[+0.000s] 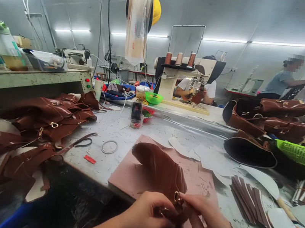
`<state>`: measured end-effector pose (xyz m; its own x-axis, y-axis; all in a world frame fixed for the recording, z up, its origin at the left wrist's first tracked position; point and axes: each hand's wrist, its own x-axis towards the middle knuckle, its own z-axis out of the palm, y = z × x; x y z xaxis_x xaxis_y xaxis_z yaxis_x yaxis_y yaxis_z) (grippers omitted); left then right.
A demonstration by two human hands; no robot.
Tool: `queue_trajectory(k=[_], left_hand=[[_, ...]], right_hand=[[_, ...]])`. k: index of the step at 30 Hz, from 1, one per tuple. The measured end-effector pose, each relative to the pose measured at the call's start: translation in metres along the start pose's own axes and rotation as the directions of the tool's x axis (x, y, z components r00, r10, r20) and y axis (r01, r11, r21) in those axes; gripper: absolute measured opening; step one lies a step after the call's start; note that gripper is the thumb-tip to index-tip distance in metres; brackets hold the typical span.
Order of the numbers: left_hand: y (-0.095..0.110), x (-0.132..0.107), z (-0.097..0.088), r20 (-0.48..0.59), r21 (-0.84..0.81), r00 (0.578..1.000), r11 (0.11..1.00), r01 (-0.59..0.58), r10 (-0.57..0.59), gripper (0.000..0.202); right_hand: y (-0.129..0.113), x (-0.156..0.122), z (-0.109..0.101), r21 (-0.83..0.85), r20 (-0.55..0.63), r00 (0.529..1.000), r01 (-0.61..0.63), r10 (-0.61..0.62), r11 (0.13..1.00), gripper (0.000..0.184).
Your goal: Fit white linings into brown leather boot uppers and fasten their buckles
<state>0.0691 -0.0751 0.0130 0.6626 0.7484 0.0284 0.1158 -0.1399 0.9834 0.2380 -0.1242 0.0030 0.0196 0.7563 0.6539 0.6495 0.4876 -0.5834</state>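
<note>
left hand [145, 212]: curled, thumb and fingers pinched brown leather piece [158, 169] at near end | right hand [213, 224]: fingers half bent, tips pinched same end beside metal buckle [176, 196] | leather piece: reached out over pink board [206, 178] | board: lay on counter [111, 121] | sewing machine [166, 83] stood farther back, thread spools [179, 59] on top

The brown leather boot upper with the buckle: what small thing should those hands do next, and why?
Perhaps the right hand should gently adjust the leather beside the gold-coloured buckle while the left hand steadies the brown leather boot upper: both hands meet close to the buckle, and whether a strap runs fully through it is hidden.
</note>
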Motion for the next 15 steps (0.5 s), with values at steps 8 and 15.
queue_trajectory(k=[8, 15], left_hand=[[-0.008, 0.000, 0.000, 0.067, 0.018, 0.992, 0.994, -0.105, 0.104, 0.006], [-0.008, 0.002, 0.001, 0.043, -0.093, 0.999, 0.996, 0.001, 0.003, 0.009]], right_hand=[[0.008, -0.005, 0.009, 0.141, 0.294, 0.931, -0.267, 0.217, 0.953, 0.018], [0.007, -0.014, 0.016, 0.097, 0.228, 0.930, -0.316, 0.288, 0.944, 0.022]])
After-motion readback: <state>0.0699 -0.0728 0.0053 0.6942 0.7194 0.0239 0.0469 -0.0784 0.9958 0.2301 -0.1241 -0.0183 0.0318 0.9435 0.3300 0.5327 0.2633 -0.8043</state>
